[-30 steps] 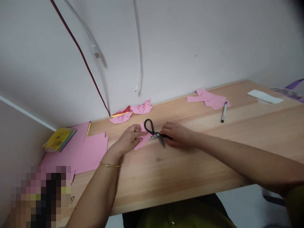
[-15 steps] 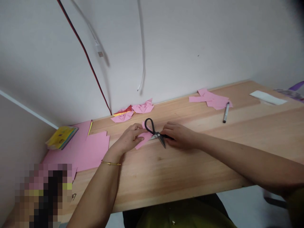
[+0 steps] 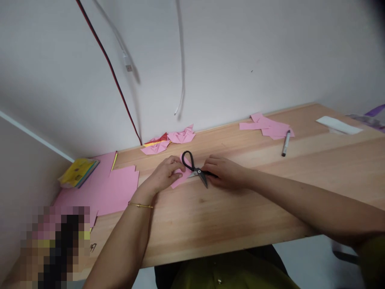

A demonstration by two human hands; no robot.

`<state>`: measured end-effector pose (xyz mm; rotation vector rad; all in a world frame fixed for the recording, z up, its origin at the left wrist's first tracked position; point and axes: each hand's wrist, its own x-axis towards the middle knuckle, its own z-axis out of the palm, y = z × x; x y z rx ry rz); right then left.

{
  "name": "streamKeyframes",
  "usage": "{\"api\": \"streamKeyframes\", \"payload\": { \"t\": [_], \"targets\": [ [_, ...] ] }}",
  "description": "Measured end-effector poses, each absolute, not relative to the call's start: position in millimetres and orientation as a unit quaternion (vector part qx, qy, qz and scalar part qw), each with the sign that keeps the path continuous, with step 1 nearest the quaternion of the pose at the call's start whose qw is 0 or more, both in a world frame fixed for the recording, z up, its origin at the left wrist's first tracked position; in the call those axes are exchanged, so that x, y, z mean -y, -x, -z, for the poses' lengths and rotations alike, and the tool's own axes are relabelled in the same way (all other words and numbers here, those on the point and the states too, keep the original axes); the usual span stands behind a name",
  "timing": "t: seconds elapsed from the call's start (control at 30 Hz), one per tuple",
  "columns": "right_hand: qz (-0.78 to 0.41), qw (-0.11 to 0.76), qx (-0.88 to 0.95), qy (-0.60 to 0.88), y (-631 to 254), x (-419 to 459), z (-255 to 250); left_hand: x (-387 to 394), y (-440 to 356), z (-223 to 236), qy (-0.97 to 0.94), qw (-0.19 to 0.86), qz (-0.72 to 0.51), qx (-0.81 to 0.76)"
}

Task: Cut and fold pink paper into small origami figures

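Note:
A small piece of pink paper (image 3: 179, 182) lies on the wooden table, partly covered by my left hand (image 3: 165, 175). The thumb and bent fingers of that hand are closed at the paper, holding it; a gold bracelet circles the wrist. Just right of it are black-handled scissors (image 3: 198, 171) with their blades spread, one blade overlapping the paper's edge. My right hand (image 3: 224, 172) is closed around one scissor handle, which its fingers mostly hide. The other handle loop stands free, close to my left fingertips.
Large pink sheets (image 3: 117, 190) and a yellow packet (image 3: 76, 173) lie at left. Folded pink paper shapes (image 3: 182, 135) rest by the wall. Pink scraps (image 3: 275, 126), a marker (image 3: 286, 143) and a white strip (image 3: 338, 124) are at right. Cables (image 3: 181, 60) hang down the wall.
My left index finger has drawn back and bent slightly. The scissors and my right hand have shifted a little to the left.

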<state>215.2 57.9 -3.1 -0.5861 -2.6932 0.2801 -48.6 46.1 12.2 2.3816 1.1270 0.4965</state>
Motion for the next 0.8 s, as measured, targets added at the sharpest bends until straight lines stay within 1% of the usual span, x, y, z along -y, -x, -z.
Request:
{"api": "streamKeyframes", "payload": {
  "t": [0.53, 0.8],
  "targets": [
    [-0.108, 0.186, 0.955, 0.205, -210.7, -55.9, 5.6, -46.7, 50.5, -9.9, -0.847, 0.253, -0.177, -0.432],
    [-0.101, 0.187, 0.955, 0.208, -204.4, -52.0, 3.6, -44.1, 47.1, -15.5, -0.845, 0.244, -0.171, -0.444]
  ]
}}
